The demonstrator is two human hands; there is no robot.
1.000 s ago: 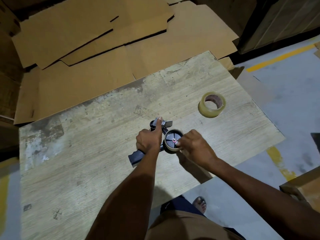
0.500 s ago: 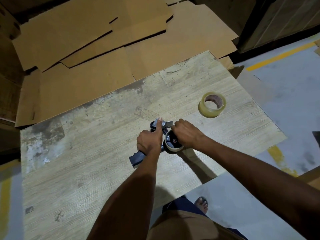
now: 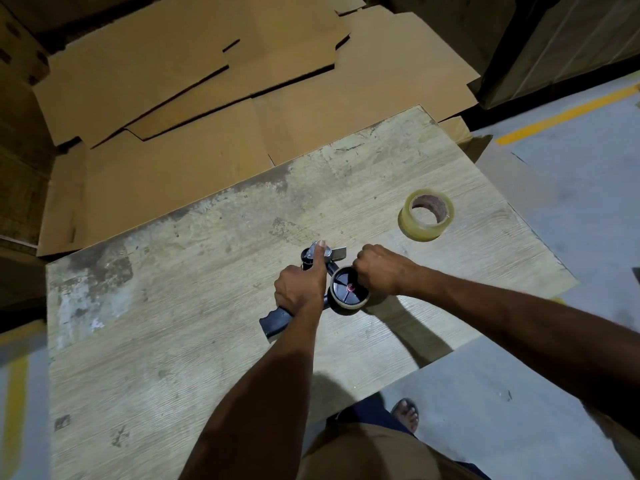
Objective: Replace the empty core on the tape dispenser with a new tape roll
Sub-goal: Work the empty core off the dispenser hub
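A black hand-held tape dispenser (image 3: 273, 322) lies on the worn wooden table (image 3: 173, 341). My left hand (image 3: 301, 289) grips its handle, the thumb stretched onto the metal front plate. The empty core (image 3: 348, 292), a pale ring around a black spoked hub, sits on the dispenser's spindle. My right hand (image 3: 377, 270) is closed over the far right side of that core. A new roll of clear tape (image 3: 426, 214) lies flat on the table to the far right, apart from both hands.
Flattened cardboard sheets (image 3: 194, 109) are piled beyond the table's far edge. The table's right and near edges drop to a grey floor with yellow lines (image 3: 568, 112). My sandalled foot (image 3: 405, 414) shows below the near edge.
My right hand moved from the near side of the core to its far right side and closed around it. The left hand and dispenser stayed put.
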